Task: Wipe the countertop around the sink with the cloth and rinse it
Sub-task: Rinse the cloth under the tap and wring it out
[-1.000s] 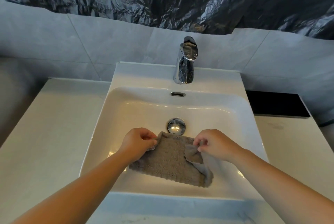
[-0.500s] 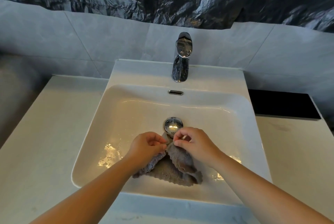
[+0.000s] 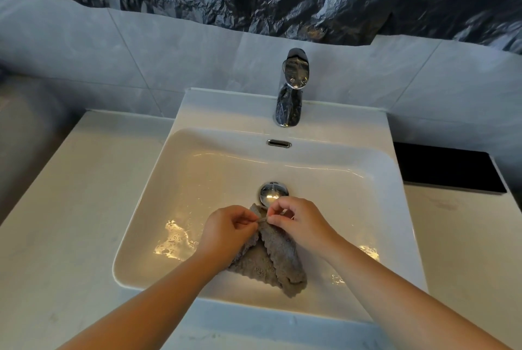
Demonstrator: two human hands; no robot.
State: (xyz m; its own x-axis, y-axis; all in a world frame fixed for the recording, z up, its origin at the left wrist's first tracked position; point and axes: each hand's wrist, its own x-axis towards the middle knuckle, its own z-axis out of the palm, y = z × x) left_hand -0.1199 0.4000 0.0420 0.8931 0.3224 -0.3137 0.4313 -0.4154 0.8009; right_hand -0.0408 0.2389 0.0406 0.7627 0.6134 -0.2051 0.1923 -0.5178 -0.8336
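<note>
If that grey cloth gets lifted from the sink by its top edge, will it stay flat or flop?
Probably flop: the cloth folds and sags below where the left hand and right hand pinch it. It may be damp and heavy, since water glistens in the sink. Its fuzzy surface should grip well.

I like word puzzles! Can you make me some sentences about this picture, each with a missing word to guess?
1. The left hand and the right hand both pinch the grey ____.
2. It is down in the white ____, near the round drain plug.
3. The flat slab on the countertop at the right is coloured ____.
4. No ____ runs from the tap.
Missing words: cloth; sink; black; water.
</note>
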